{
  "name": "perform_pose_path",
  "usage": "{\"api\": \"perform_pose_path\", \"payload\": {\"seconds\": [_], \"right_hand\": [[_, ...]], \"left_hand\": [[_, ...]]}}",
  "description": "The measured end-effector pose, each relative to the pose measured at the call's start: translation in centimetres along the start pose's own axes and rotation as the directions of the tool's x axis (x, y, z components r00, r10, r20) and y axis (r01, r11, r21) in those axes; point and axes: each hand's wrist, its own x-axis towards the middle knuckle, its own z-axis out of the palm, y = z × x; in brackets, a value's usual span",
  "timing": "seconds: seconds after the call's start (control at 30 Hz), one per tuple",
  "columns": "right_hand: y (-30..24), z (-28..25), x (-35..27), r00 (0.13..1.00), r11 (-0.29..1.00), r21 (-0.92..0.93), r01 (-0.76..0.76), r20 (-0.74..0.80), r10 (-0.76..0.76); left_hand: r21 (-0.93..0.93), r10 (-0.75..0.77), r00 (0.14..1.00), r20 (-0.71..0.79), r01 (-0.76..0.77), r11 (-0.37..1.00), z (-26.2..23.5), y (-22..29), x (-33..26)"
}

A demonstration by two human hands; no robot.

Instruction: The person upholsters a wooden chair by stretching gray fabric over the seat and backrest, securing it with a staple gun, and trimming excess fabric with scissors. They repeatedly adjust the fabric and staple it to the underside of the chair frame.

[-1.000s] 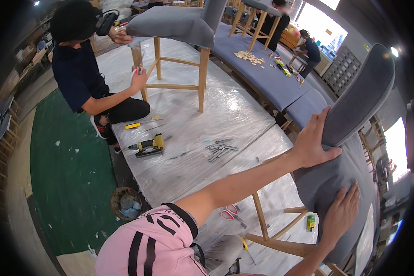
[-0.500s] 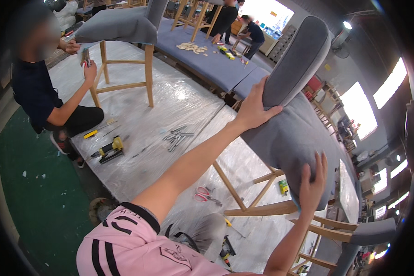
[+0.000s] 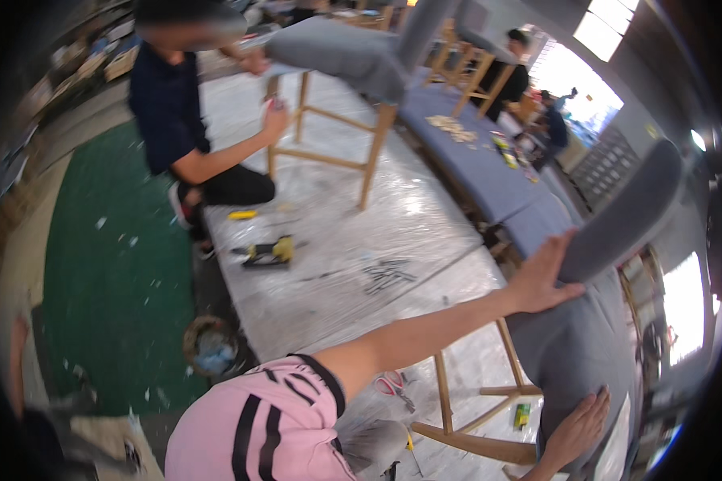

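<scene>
A grey upholstered chair (image 3: 573, 329) with pale wooden legs stands tilted in view at the right. My left hand (image 3: 541, 280) is wrapped round the lower end of its backrest (image 3: 624, 216), thumb on the near side, some fingertips hidden. Lying flat with fingers extended, my right hand (image 3: 579, 431) rests on the seat cover near its front. Below the chair, a green-and-yellow small box (image 3: 522, 415) and red-handled scissors (image 3: 391, 385) lie on the plastic-covered table (image 3: 329, 317).
Across the table a person (image 3: 168, 104) kneels at another grey chair (image 3: 337, 52). A yellow-black nail gun (image 3: 271, 252), a yellow-handled tool (image 3: 242, 215) and several metal strips (image 3: 389, 275) lie between us. A bucket (image 3: 210, 345) stands on the floor; wood pieces lie on a blue-grey bench (image 3: 489, 176).
The view has swung left, so everything sits further right and the green floor shows more. My right hand's fingers now lie flatter on the seat; my left hand keeps its place at the backrest.
</scene>
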Motion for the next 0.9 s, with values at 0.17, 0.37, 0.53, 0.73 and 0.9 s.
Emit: {"api": "perform_pose_path", "payload": {"seconds": [0.17,0.37,0.53,0.73,0.9], "right_hand": [[-8.5,1.1,3.3,0.989,0.987,0.055,0.149,-0.033,-0.147],[-15.0,0.9,4.2,0.945,0.955,0.136,0.264,-0.235,-0.227],[-10.1,-3.1,2.3,0.954,0.716,0.635,0.291,-0.14,-0.264],[3.1,-3.0,-1.3,0.989,0.906,0.402,-0.134,-0.01,0.15],[0.9,-0.3,-1.6,0.982,0.983,-0.036,-0.182,-0.06,0.18]], "left_hand": [[-0.066,-0.126,0.985,0.115,0.134,0.989,-1.9,0.6,0.1],[-0.09,-0.037,0.999,0.018,0.039,0.995,-1.1,0.3,0.6],[-0.121,-0.068,0.997,0.037,0.072,0.99,-1.9,0.3,0.9],[-0.039,-0.079,0.997,0.006,0.079,0.996,-1.3,1.2,0.6],[-0.041,0.028,0.999,-0.038,-0.03,0.999,-0.3,0.3,0.1]]}}
